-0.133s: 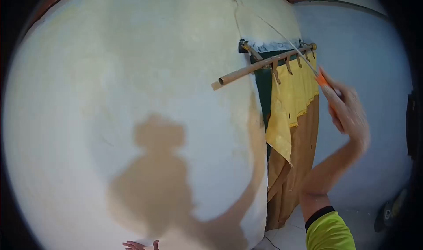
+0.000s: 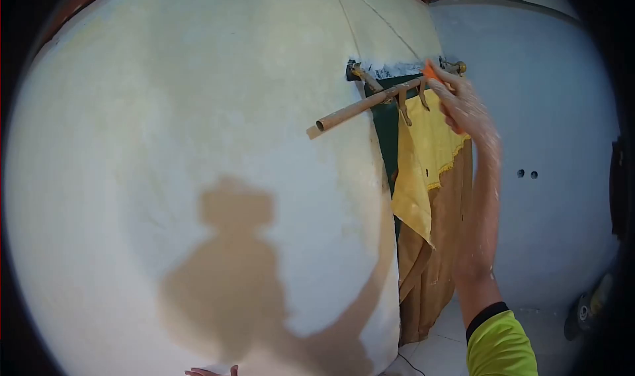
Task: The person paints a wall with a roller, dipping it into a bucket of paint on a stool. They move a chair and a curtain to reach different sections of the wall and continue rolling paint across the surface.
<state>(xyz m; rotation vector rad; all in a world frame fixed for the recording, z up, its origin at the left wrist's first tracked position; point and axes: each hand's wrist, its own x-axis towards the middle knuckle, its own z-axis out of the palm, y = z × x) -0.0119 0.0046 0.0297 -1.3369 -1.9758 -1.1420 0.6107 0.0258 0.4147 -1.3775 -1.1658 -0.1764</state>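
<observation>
My right hand (image 2: 460, 101) is raised toward the upper right, wrapped around the orange handle (image 2: 431, 70) of a paint roller. Its thin metal rod (image 2: 387, 25) runs up and left along the wall to the top edge of the view; the roller head is out of sight above. Paint specks show on my hand and forearm. At the bottom edge, only the fingers of my left hand (image 2: 210, 372) show, thumb apart, with nothing visible in them. The pale cream wall (image 2: 297, 58) fills the space in front of me.
A curtain rod (image 2: 360, 108) juts from the wall below the roller rod. Yellow cloth (image 2: 413, 190) and a brown curtain (image 2: 440, 243) hang at the doorway. A bluish wall (image 2: 555, 98) with two holes stands at right. A dark round object (image 2: 582, 313) sits lower right.
My right hand has moved left and up with the paint roller. The roller head has slid out past the top edge. My left hand has sunk slightly lower.
</observation>
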